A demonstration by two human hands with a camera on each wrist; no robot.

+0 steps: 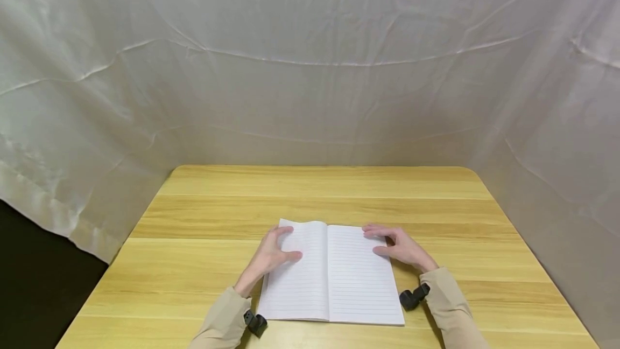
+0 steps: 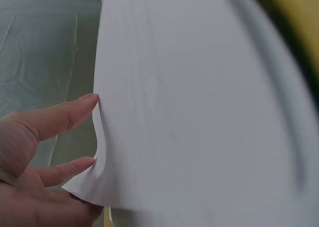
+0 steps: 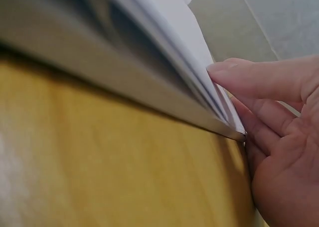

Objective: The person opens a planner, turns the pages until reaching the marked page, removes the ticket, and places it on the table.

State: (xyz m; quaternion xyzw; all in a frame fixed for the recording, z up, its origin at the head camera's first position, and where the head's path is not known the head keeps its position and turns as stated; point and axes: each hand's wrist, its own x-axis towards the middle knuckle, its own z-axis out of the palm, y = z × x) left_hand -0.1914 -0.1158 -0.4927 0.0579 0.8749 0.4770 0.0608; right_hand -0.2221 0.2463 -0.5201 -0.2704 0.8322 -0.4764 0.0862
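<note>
A notebook (image 1: 363, 284) lies spread on the table, with ruled lines on both visible pages. My left hand (image 1: 270, 252) rests on the left page's outer edge, its thumb and forefinger reaching onto the paper. In the left wrist view, that page (image 2: 164, 102) bends at its corner beside the fingertips. My right hand (image 1: 399, 245) rests at the right page's upper outer edge, thumb and fingers spread apart. The right wrist view shows its thumb (image 3: 249, 77) touching the top sheet, while other fingers lie along the notebook's side, partly hidden.
The wooden table (image 1: 194, 268) has rounded far corners. Pale grey fabric (image 1: 310, 96) hangs behind it and along both sides. Both sleeved wrists carry small black cameras, the right one (image 1: 414, 296) close beside the notebook's edge. A dark area (image 1: 39, 273) shows beyond the table's left side.
</note>
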